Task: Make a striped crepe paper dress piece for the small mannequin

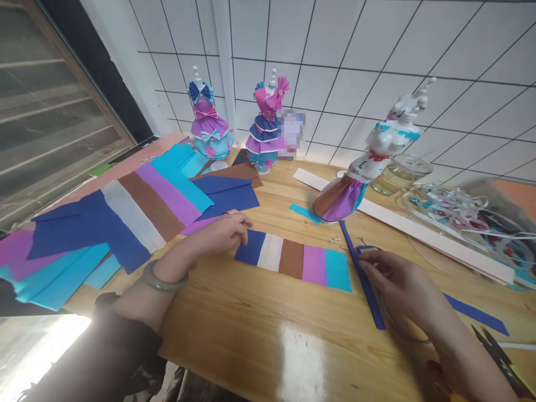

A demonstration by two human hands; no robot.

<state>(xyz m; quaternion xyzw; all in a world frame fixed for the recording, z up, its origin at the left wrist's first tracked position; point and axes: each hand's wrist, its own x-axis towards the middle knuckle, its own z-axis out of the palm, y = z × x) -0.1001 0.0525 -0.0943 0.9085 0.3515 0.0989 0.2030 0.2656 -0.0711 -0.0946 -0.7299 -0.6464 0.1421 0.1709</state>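
Observation:
A striped panel [292,258] of what looks like crepe paper, in dark blue, white, brown, purple and turquoise, lies flat on the wooden table [234,329]. At its dark blue end rests my left hand [228,231], fingers loosely bent and touching the table beside the panel's edge. My right hand [402,282] pinches a narrow dark blue strip [366,285] near its middle, just right of the turquoise end. A thin dark blue scrap [371,247] lies by those fingertips. Another dark blue strip [477,314] is to the right of that hand.
Two dressed mannequins [209,120] stand by the tiled wall; a third mannequin [377,142] with a striped skirt leans right. Coloured sheets [146,206] pile at left. A long white strip [431,234], a jar [397,174], ribbon scraps [456,206] and scissors [494,346] occupy the right.

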